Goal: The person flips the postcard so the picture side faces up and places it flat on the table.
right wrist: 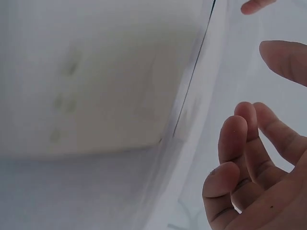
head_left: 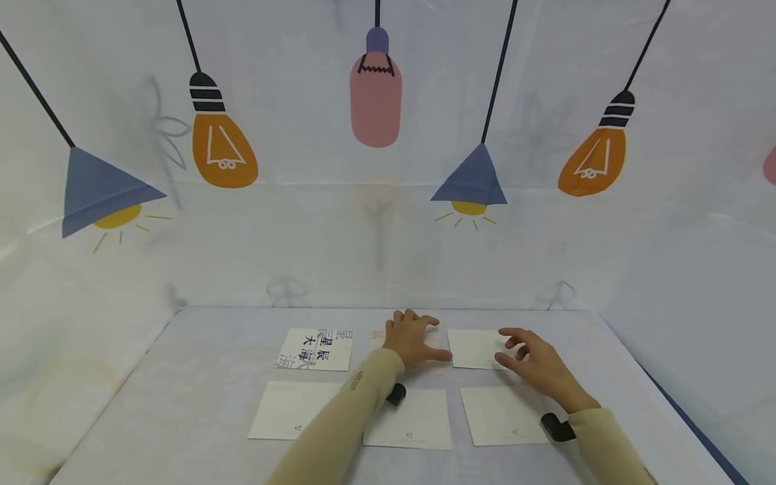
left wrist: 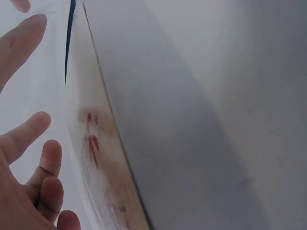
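The left hand (head_left: 415, 341) is held with fingers spread over the back-middle card (head_left: 378, 335), partly covered by it; contact can't be told. The right hand (head_left: 539, 365), fingers loosely bent and empty, is held by the back-right card (head_left: 471, 349). A character-printed card (head_left: 316, 350) is laid back left, three pale cards (head_left: 418, 421) in front, all on the worktop (head_left: 176, 384)

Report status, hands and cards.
Left hand spread over far middle card. Right hand empty, by far right card. Left sleeve partly hides near left card.
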`<state>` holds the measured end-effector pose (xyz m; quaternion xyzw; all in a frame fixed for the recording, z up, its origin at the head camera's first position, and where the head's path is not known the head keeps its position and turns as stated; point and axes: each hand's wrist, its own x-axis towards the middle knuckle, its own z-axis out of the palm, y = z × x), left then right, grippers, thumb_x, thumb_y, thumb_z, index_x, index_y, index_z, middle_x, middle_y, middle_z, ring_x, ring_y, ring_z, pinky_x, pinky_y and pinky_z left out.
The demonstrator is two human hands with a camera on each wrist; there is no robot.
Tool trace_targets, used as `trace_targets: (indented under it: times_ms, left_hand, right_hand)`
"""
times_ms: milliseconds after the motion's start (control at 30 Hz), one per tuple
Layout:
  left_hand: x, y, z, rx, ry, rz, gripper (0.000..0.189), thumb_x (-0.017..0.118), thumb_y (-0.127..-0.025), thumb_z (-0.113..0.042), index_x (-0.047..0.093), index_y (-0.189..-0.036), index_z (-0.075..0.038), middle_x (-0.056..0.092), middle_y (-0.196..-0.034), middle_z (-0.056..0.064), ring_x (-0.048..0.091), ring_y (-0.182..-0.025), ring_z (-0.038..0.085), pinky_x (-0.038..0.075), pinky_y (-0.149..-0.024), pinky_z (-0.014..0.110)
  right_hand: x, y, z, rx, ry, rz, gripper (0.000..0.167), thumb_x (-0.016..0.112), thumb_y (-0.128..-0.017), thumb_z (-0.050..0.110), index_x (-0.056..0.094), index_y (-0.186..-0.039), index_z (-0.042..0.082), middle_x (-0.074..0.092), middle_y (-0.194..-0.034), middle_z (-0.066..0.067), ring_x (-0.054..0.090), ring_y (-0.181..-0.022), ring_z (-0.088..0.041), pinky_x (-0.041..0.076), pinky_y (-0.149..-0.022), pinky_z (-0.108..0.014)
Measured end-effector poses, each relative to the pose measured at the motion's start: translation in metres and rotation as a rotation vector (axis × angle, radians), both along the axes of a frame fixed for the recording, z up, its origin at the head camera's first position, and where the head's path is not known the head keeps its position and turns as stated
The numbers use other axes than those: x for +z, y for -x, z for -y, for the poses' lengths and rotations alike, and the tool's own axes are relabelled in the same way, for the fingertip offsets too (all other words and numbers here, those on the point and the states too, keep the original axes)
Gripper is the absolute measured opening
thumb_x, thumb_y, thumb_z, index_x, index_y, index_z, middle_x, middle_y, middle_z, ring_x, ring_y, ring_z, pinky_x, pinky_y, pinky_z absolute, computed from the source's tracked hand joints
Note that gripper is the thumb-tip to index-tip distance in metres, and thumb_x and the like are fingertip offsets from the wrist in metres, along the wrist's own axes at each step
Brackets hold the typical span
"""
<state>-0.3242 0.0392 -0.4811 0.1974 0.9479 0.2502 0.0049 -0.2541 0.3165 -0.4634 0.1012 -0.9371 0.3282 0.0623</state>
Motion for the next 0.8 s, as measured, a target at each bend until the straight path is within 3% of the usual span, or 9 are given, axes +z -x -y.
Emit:
trace_targets:
  times_ms: [333,600,800]
  left_hand:
    - [0.006,0.002,-0.021,-0.015,0.136,0.039,0.089,0.079,-0.067,-0.076,0.058,-0.142,-0.033,0.053,-0.131,0.004,0.042,-0.113,0.024,0.035,-0.09,0.041]
    - [0.015,-0.005,-0.022,-0.051,0.178,0.048,0.089,0.076,-0.071,-0.076,0.057,-0.144,-0.029,0.051,-0.131,0.003,0.04,-0.107,0.022,0.034,-0.091,0.04]
    - [0.02,-0.008,-0.022,-0.058,0.169,0.057,0.088,0.08,-0.072,-0.07,0.056,-0.145,-0.027,0.05,-0.129,0.003,0.04,-0.106,0.021,0.033,-0.091,0.039]
  right_hand:
    - [-0.006,0.006,-0.016,-0.03,-0.046,0.061,0.068,0.079,-0.088,0.041,0.055,-0.139,0.004,0.06,-0.106,-0.005,0.055,-0.087,-0.018,0.046,-0.072,-0.032]
    - [-0.001,0.01,-0.027,0.018,-0.084,0.134,0.079,0.083,-0.084,0.04,0.049,-0.143,-0.001,0.057,-0.107,-0.01,0.052,-0.087,-0.02,0.045,-0.075,-0.036]
    - [-0.001,0.021,-0.042,0.107,-0.105,0.184,0.086,0.087,-0.08,0.035,0.045,-0.145,-0.004,0.056,-0.107,-0.01,0.052,-0.089,-0.022,0.045,-0.076,-0.035]
